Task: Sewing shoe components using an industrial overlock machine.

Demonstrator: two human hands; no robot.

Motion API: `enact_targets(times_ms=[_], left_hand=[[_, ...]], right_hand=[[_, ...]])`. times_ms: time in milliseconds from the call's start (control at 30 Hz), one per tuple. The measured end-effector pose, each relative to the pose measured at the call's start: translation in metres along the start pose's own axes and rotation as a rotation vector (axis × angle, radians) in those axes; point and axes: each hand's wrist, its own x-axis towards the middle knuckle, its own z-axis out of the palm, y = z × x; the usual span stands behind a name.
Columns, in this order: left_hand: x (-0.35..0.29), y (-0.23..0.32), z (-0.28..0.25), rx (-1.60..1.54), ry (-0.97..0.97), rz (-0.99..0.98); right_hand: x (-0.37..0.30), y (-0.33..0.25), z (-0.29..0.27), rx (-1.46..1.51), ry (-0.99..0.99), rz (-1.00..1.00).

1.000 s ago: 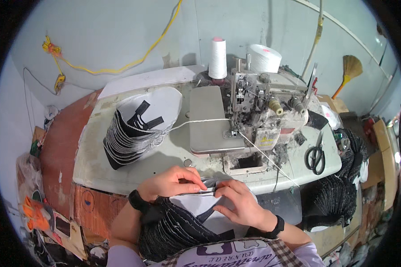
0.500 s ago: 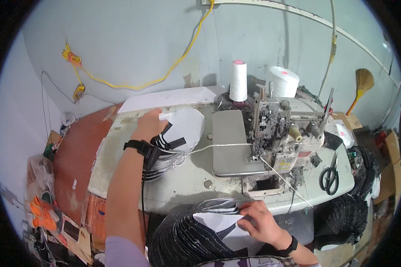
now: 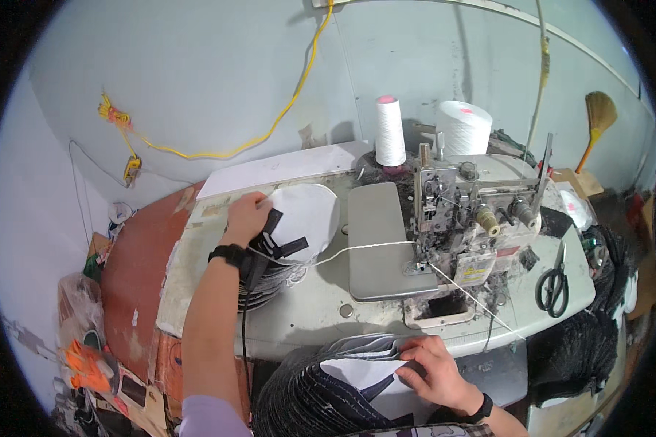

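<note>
A stack of white-faced, rounded fabric pieces with dark edges (image 3: 310,211) lies left of the sewing machine (image 3: 463,218), with black strips across its top. At the stack's left edge my left hand (image 3: 248,216) is closed on the top piece; its fingertips are partly hidden. A second, thick bundle of black-and-white fabric pieces (image 3: 306,390) fans out at the table's front edge, close to my body. My right hand (image 3: 437,371) pinches the upper edge of a piece there between thumb and fingers. A white cord (image 3: 368,246) runs from the left stack to the machine's needle area.
Two white thread cones (image 3: 390,132) stand behind the machine. Black-handled scissors (image 3: 553,288) lie at the table's right end. More dark fabric pieces (image 3: 572,357) are heaped beyond the right front edge. A red-brown surface (image 3: 135,269) adjoins on the left.
The whole view has shifted slightly. My left hand stays at the left stack, its fingers drawn in a little. My right hand keeps its pinch on the near bundle.
</note>
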Motion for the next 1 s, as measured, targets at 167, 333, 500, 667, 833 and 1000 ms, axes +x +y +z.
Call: enact_targets(times_ms=[167,333,500,667,833,1000], left_hand=[[-0.041,0.075,-0.055,-0.281,0.273,0.293],[-0.089,0.128,-0.108,-0.539,0.159,0.181],[-0.112,0.145,-0.117,-0.511,0.163,0.308],[-0.135,0.158,-0.117,-0.452,0.254,0.441],[-0.158,0.170,-0.116,-0.223,0.361,0.648],[-0.186,0.177,-0.114,-0.134,0.331,0.811]], right_hand=[[-0.003,0.005,-0.001,-0.018,0.023,0.025],[-0.005,0.002,-0.002,-0.031,0.026,0.019],[-0.003,-0.002,-0.006,-0.045,0.023,0.004],[0.014,-0.017,-0.039,0.000,0.019,-0.113],[0.058,-0.061,-0.072,0.016,0.330,-0.233],[0.113,-0.073,-0.073,-0.224,0.427,-0.377]])
